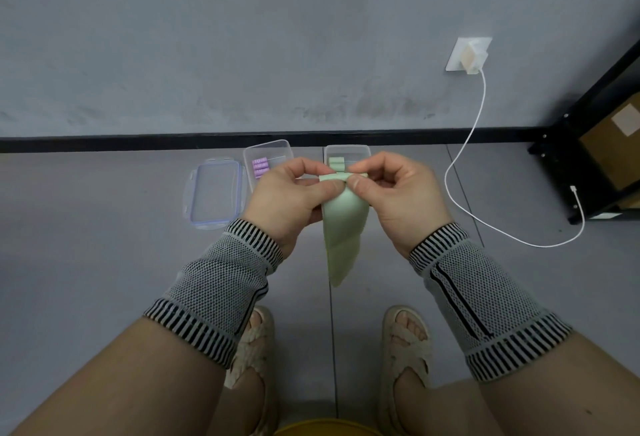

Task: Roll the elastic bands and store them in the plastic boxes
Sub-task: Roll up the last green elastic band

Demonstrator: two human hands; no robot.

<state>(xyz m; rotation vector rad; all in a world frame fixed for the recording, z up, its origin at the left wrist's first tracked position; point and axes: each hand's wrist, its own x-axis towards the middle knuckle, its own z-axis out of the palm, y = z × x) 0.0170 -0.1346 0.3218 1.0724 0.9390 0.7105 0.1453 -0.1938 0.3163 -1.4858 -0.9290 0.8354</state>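
Observation:
A pale green elastic band (343,227) hangs between my hands, its top edge curled into a small roll. My left hand (294,196) and my right hand (391,189) both pinch that rolled top edge with thumb and fingers. Behind my hands on the floor stand two clear plastic boxes. The left box (268,151) holds several purple rolled bands (260,167). The right box (346,151) holds a green rolled band (335,162), and my hands hide most of that box.
A clear lid with a bluish rim (214,193) lies on the floor left of the boxes. A white charging cable (460,165) runs from a wall socket (467,54) across the floor at the right. A black shelf frame (595,144) stands far right. My sandalled feet (405,342) are below.

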